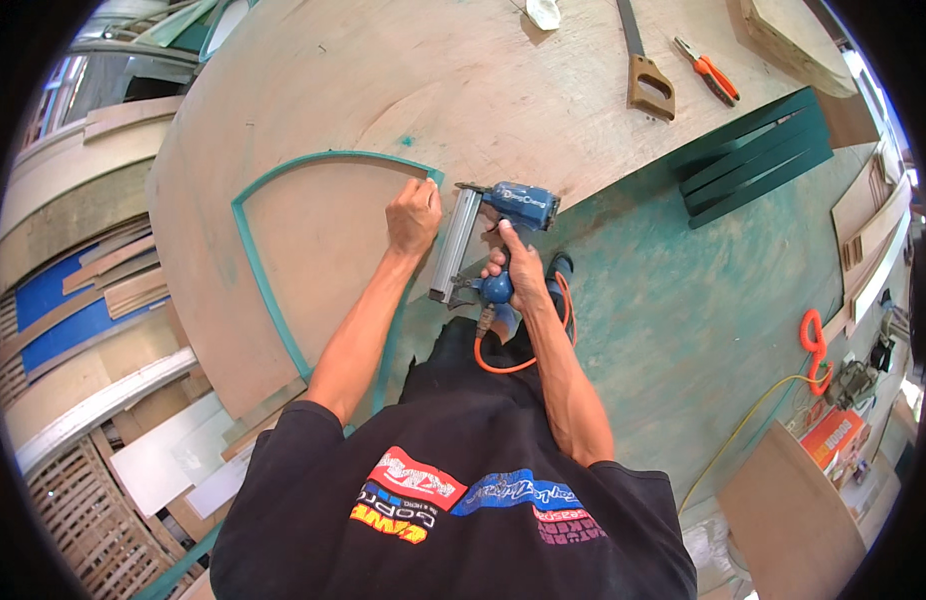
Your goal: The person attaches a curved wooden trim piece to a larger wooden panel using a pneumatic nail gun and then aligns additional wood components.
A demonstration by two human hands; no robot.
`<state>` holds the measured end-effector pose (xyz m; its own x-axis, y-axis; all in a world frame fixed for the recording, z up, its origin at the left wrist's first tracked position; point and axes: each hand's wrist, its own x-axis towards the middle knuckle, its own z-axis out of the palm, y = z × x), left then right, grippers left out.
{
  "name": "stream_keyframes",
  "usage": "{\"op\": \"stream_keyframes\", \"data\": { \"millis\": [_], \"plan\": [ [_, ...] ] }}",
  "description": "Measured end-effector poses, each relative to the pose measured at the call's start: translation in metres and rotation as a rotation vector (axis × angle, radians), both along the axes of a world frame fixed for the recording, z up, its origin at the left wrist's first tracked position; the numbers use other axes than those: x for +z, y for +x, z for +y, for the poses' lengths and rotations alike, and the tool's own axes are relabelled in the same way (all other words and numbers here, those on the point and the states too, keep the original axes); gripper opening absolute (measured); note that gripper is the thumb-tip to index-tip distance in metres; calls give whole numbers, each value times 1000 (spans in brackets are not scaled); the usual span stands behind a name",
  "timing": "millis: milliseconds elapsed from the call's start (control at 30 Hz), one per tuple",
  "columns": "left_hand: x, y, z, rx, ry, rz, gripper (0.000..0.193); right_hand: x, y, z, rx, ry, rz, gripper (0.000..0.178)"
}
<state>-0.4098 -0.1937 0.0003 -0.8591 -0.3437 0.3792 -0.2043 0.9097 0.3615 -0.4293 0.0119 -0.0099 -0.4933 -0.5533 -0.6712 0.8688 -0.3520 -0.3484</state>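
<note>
Beneath the left fingers [420,190]: the upper right corner of a fan-shaped green frame [273,320], grasped with the fingers curled closed.
Green frame: flat on a wooden counter [313,100], its curved edge running leftward from the left fingers and its long side descending to their lower left.
Right fingers [494,262]: wrapped around the handle of a blue nail gun [524,205], to the right of and a little below the left fingers; the thumb lies at the upper handle.
Nail gun: body above the right fingers, silver magazine [456,245] slanting down to their left, nose just beside the left fingers and near the gripped corner.
Orange hose [495,369]: joined to the base of the nail gun below the right fingers, looping to the right and up beside the forearm.
Beyond the right fingers, upper right: a handsaw [650,88] with a brown handle and, next to it, pliers [718,80] with orange-red grips, both on the counter.
Slatted panel [758,160]: dark green, well to the right of the right fingers.
Wood strips [133,292]: piled far to the left of the left fingers, beside the counter.
</note>
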Motion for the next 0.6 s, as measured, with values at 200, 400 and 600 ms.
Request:
{"op": "stream_keyframes", "data": {
  "millis": [200, 400, 600],
  "plan": [
    [0, 3, -3, 14, 19, -15, 9, -8, 10, -25, -20, -1, 42, 33],
    [2, 2, 3, 17, -3, 9, 10, -7, 14, -28, -26, 11, 73, 33],
    [0, 0, 5, 34, 17, -5, 10, -10, 12, -27, -48, 2, 41, 33]
  ]
}}
